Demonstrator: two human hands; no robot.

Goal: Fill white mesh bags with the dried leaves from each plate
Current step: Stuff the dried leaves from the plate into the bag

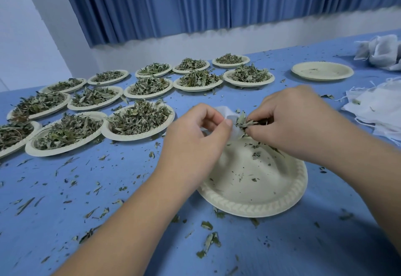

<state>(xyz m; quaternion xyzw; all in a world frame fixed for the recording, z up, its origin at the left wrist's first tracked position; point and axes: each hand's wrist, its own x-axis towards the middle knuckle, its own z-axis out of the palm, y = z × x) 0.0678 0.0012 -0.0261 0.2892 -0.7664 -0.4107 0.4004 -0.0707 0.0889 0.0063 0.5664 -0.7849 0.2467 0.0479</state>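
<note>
My left hand [196,137] pinches the rim of a white mesh bag [230,116] and holds it above the far edge of a nearly bare cream paper plate [256,180]. My right hand [297,119] grips a small bunch of dried leaves [244,120] at the mouth of the bag. Most of the bag is hidden behind both hands. Only crumbs and a few leaf bits lie on the plate.
Several plates heaped with dried leaves [138,119] fill the left and far side of the blue table [97,189]. A bare plate [322,70] sits far right. White mesh bags lie in piles at the right edge [377,106] and far right corner [382,51]. Loose leaf bits litter the tabletop.
</note>
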